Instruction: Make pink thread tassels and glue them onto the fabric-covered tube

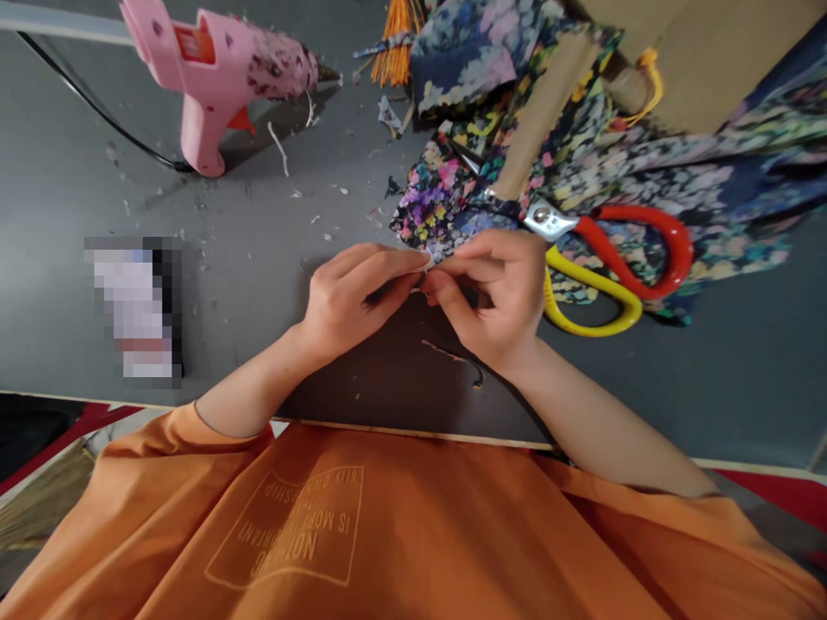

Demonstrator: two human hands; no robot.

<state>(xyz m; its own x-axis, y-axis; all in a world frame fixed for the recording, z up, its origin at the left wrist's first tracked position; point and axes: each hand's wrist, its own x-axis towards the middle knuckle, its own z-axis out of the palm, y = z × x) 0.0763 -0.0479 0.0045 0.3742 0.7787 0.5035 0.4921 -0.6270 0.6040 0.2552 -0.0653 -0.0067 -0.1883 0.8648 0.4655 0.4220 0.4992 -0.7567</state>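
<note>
My left hand [349, 297] and my right hand [494, 297] meet at the middle of the grey table [245, 258]. Both pinch a tiny scrap of floral fabric [434, 256] between their fingertips. The scrap is mostly hidden by my fingers. Just behind my hands lies a pile of dark floral fabric [581, 146]. Scissors [607, 258] with one red and one yellow handle rest on that fabric, right beside my right hand.
A pink glue gun [216, 73] with a black cord lies at the far left. Orange tassel threads [397, 39] and brown cardboard [711, 52] sit at the back. A blurred-out object [135, 306] lies left. Glue crumbs litter the table. My orange shirt fills the foreground.
</note>
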